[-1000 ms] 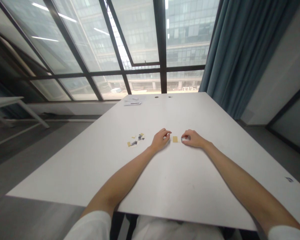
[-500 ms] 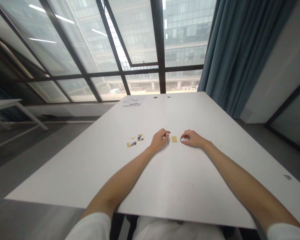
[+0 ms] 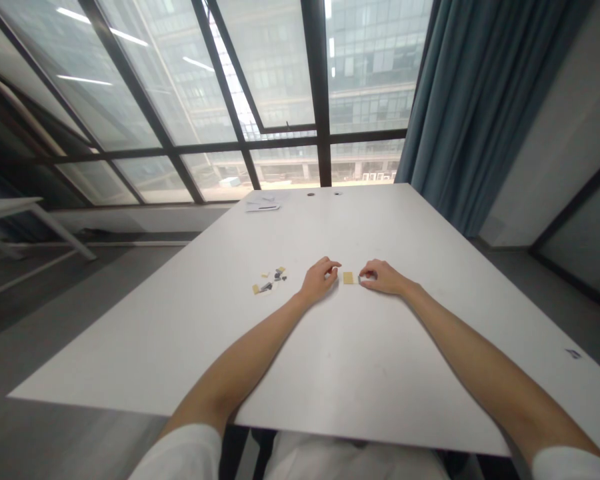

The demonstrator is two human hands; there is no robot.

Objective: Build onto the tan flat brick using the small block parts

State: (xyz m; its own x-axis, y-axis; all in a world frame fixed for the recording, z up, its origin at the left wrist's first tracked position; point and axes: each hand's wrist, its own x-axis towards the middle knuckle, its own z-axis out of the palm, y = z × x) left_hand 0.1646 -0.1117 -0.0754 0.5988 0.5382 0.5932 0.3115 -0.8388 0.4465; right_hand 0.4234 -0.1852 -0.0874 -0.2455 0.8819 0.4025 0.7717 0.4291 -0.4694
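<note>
A small yellow square piece (image 3: 348,278), which looks like a toy brick plate, lies flat on the white table (image 3: 290,347) between my hands. My right hand (image 3: 384,277) is just to its right, thumb and fingers closed on a small grey piece (image 3: 361,280). A thin pale strip shows between the yellow square and the grey piece; whether they touch I cannot tell. On the square's left rests my left hand (image 3: 320,278), fingers loosely bent and a little apart, with nothing visible in it.
Left of my left hand lies a loose group of small grey pieces (image 3: 267,287) and yellow pieces (image 3: 255,289). White papers (image 3: 263,207) lie at the table's far left corner. A small dark-marked scrap (image 3: 573,354) is near the right edge. Windows and a blue curtain (image 3: 460,120) stand behind.
My right hand has shifted very slightly left with the grey piece, nearer the yellow square. My left hand has stayed where it was.
</note>
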